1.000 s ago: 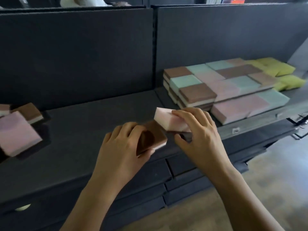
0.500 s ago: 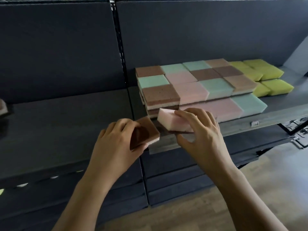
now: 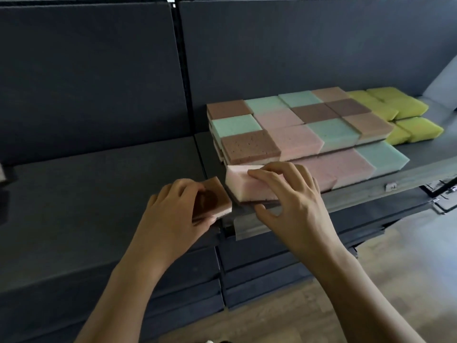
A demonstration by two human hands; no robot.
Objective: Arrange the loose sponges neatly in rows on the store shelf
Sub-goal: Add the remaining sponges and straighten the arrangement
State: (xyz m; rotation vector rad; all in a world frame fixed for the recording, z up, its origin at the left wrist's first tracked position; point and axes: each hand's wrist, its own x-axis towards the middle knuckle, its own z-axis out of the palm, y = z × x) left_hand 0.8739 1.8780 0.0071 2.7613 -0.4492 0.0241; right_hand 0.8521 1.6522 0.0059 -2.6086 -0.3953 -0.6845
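My right hand point(image 3: 293, 201) grips a pink sponge point(image 3: 243, 184) with a dark underside, holding it at the front left corner of the stacked sponges point(image 3: 294, 131). That stack lies in tidy rows of brown, mint and pink on the dark shelf point(image 3: 408, 174). Just left of it, my left hand point(image 3: 173, 216) holds a brown sponge point(image 3: 217, 196) with a white base over the shelf's front edge. Several yellow sponges point(image 3: 405, 115) sit at the stack's right end.
A vertical upright point(image 3: 181, 70) divides the dark back panels. The left shelf section point(image 3: 99, 194) is a bare dark surface. Lower shelves point(image 3: 259, 276) stick out below, above a wooden floor point(image 3: 371, 280). A price-tag rail point(image 3: 390, 186) runs along the shelf's front.
The view has swung right, so the loose sponges at the left have left the frame. Both hands have carried their sponges up to the stack, and the pink one now sits at its front left corner.
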